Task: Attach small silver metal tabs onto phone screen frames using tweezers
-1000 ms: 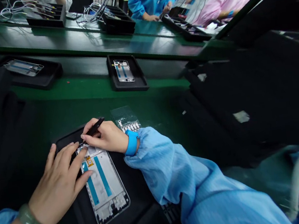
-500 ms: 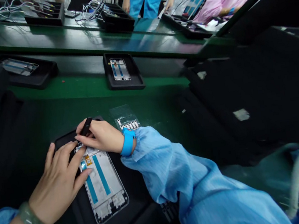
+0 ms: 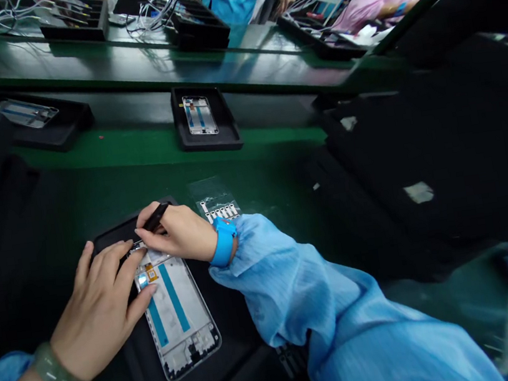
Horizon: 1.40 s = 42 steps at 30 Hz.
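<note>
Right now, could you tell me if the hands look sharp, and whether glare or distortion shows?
In the head view, the left hand and right hand look sharp, glare marks the phone frame beside the left fingers, and the bench edge bends.

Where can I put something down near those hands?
The green mat has a bare patch between the far black tray and the near black tray, left of the clear packet of metal parts. Another lies right of that packet, beside the blue sleeve. It's crowded over the phone frame, under the left hand and right hand.
</note>
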Motion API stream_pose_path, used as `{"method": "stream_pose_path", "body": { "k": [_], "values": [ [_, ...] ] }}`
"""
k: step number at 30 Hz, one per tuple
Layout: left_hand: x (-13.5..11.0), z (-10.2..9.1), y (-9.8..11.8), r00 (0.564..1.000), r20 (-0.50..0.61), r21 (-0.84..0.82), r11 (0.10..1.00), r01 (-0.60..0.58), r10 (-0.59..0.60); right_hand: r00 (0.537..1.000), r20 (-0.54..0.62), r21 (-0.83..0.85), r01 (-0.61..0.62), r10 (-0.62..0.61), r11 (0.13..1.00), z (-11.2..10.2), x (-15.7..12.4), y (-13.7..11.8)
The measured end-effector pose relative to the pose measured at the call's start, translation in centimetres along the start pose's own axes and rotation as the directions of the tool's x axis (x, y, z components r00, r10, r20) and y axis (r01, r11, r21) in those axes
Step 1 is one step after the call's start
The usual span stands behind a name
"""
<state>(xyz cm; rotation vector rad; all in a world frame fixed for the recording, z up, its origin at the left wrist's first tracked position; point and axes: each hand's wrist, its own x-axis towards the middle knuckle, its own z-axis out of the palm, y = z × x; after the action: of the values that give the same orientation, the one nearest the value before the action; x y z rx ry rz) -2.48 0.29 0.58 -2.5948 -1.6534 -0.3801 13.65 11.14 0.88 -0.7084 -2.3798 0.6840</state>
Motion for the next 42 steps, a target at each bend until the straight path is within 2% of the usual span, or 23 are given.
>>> {"method": "stream_pose_path", "body": {
  "k": [11,13,15,17,18,19,21,23,24,27,29,32,34,35,37,39,42],
  "values": [
    [0.0,0.2,-0.1,1.000,0.014,-0.013,1.000,0.018,-0.018,0.999,0.033,0.044,-0.028,0.026,0.999,-0.2,0.1,-0.2],
    [0.0,0.1,-0.2,1.000,0.017,-0.014,1.000,0.019,-0.018,0.999,-0.022,0.068,-0.048,0.050,0.996,-0.5,0.1,-0.1],
    [0.0,0.1,-0.2,0.999,0.025,-0.011,1.000,0.022,-0.022,0.986,-0.137,0.068,-0.090,0.098,0.994,-1.3,0.1,0.1],
    [0.0,0.1,-0.2,0.999,0.032,-0.006,1.000,0.025,-0.025,0.966,-0.233,-0.017,-0.121,0.113,0.993,-2.4,0.2,0.6],
    [0.1,0.1,-0.2,0.999,0.032,-0.002,1.000,0.027,-0.027,0.968,-0.232,-0.100,-0.125,0.099,0.987,-3.0,0.2,0.9],
    [0.1,0.0,-0.1,0.999,0.031,0.003,1.000,0.027,-0.027,0.979,-0.185,-0.198,-0.120,0.083,0.973,-3.5,0.2,1.2],
    [0.1,0.0,-0.1,0.999,0.031,0.011,0.999,0.031,-0.031,0.995,0.002,-0.367,-0.090,0.097,0.926,-4.1,0.2,1.9],
    [0.1,0.0,0.1,0.999,0.027,0.014,0.999,0.037,-0.037,0.974,0.160,-0.447,-0.074,0.161,0.892,-4.1,0.0,2.5],
    [0.2,-0.1,0.1,0.999,0.023,0.011,0.999,0.040,-0.040,0.963,0.200,-0.462,-0.070,0.181,0.884,-4.0,0.0,2.8],
    [0.2,-0.1,0.1,0.999,0.015,-0.004,0.999,0.041,-0.041,0.966,0.198,-0.497,-0.048,0.167,0.867,-3.5,-0.1,3.4],
    [0.3,0.0,0.0,0.999,0.013,-0.018,0.999,0.048,-0.047,0.981,0.138,-0.496,-0.049,0.134,0.867,-3.5,0.0,3.5],
    [0.6,0.2,-0.4,0.996,-0.012,-0.068,0.994,0.082,-0.083,0.993,-0.076,-0.326,-0.114,0.094,0.938,-3.7,0.1,3.2],
    [0.8,0.4,-0.7,0.995,-0.030,-0.102,0.990,0.096,-0.099,0.969,-0.222,-0.091,-0.134,0.112,0.987,-3.8,0.3,2.6],
    [0.9,0.4,-0.8,0.994,-0.033,-0.112,0.989,0.095,-0.100,0.958,-0.254,0.041,-0.130,0.136,0.991,-3.8,0.4,2.2],
    [1.0,0.5,-0.9,0.995,-0.036,-0.121,0.988,0.091,-0.096,0.953,-0.217,0.290,-0.145,0.213,0.946,-3.4,0.6,1.5],
    [1.0,0.5,-0.9,0.995,-0.038,-0.122,0.989,0.087,-0.092,0.951,-0.094,0.487,-0.214,0.295,0.847,-2.6,0.7,0.9],
    [0.9,0.4,-0.8,0.996,-0.038,-0.112,0.991,0.078,-0.083,0.924,0.041,0.624,-0.322,0.381,0.712,-1.3,0.8,0.4]
  ]
}}
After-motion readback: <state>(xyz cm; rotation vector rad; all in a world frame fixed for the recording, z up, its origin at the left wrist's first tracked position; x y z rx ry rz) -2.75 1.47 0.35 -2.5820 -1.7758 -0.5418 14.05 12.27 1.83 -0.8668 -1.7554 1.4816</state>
